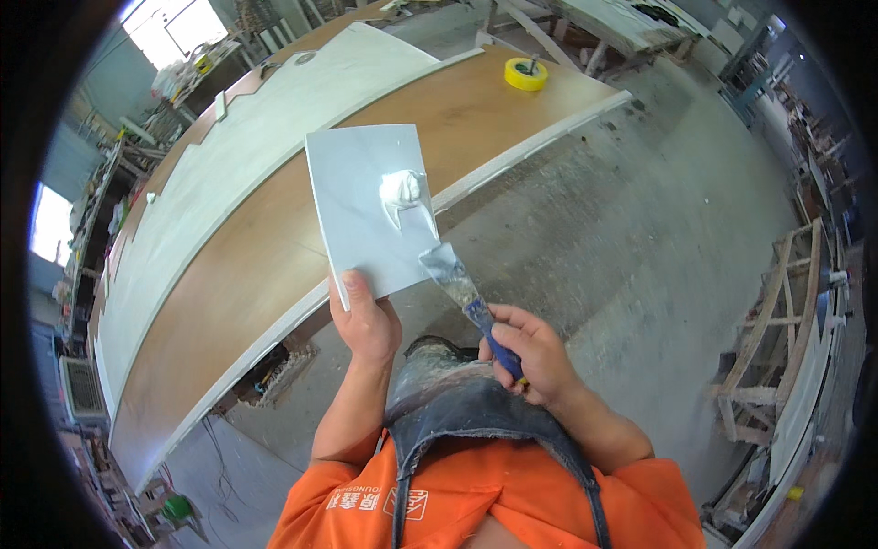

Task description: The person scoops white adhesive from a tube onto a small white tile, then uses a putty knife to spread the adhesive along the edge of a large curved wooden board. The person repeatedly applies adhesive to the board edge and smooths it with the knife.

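Note:
My left hand [366, 320] grips a flat white board [357, 197] by its lower edge, thumb on the top face. A lump of white paste [400, 189] sits on the board's right half, with smears trailing below it. In my right hand [530, 352] is a putty knife [476, 309] with a blue handle and a paste-stained metal blade. The blade's tip lies by the board's lower right edge; whether it touches I cannot tell. Beyond the board is a large table [247, 256] with a brown top and a white strip along its near edge.
A roll of yellow tape [525, 75] lies on the table's far right part. A long white panel [265, 119] with a stepped far edge covers the table's far side. A wooden frame [777, 320] stands at the right, and a workbench [631, 23] at the back.

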A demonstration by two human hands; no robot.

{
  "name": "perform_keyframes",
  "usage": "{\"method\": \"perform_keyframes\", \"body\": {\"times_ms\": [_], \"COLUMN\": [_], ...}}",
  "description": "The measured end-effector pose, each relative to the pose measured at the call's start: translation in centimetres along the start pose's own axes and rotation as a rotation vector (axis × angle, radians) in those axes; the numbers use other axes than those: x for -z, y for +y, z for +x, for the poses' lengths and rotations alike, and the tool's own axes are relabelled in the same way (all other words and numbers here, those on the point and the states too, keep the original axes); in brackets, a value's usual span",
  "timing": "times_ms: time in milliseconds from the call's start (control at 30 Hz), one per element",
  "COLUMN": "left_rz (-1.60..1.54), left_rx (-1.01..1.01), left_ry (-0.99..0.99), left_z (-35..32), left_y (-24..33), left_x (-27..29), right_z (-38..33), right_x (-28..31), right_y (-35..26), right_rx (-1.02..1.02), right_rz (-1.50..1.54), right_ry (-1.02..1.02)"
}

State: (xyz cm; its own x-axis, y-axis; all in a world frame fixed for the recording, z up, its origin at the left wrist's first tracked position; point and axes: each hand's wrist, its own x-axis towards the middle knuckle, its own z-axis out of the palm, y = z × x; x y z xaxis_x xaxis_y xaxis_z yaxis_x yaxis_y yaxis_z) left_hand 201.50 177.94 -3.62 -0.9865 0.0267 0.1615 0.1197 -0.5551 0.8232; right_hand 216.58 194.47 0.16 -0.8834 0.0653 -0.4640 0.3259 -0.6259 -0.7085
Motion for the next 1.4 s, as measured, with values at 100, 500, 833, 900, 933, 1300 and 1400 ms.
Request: {"method": "perform_keyframes", "body": {"times_ms": [100,500,833,900,933,1300,1400], "left_rz": [0.0,0.265,0.18,-0.003,-0.089,-0.081,-0.102], "left_rx": [0.029,0.762,0.832,0.842,0.838,0.262,0.357], "left_ry": [-0.091,-0.618,-0.313,-0.194,-0.113,-0.111,-0.087], "left_z": [0.5,12.6,18.9,20.6,21.1,22.7,22.7], "left_y": [-1.4,-6.7,-16.6,-16.6,-16.0,-19.3,-18.5], "left_x": [-0.7,-8.3,-18.0,-19.3,-20.3,-18.0,-18.5], "right_z": [1.4,9.0,15.0,14.4,14.9,21.8,24.3], "right_x": [1.3,9.5,4.1,6.8,7.9,13.3,13.8], "right_y": [-2.3,-25.4,-31.0,-33.8,-34.4,-28.8,-31.3], "right_rx": [0.076,-0.034,0.576,0.86,0.902,0.064,0.32], "right_rz": [0.039,-1.21,-2.422,-2.315,-2.223,-0.294,-0.659], "right_ry": [0.068,-0.139,-0.118,0.044,0.131,0.179,0.141]}}
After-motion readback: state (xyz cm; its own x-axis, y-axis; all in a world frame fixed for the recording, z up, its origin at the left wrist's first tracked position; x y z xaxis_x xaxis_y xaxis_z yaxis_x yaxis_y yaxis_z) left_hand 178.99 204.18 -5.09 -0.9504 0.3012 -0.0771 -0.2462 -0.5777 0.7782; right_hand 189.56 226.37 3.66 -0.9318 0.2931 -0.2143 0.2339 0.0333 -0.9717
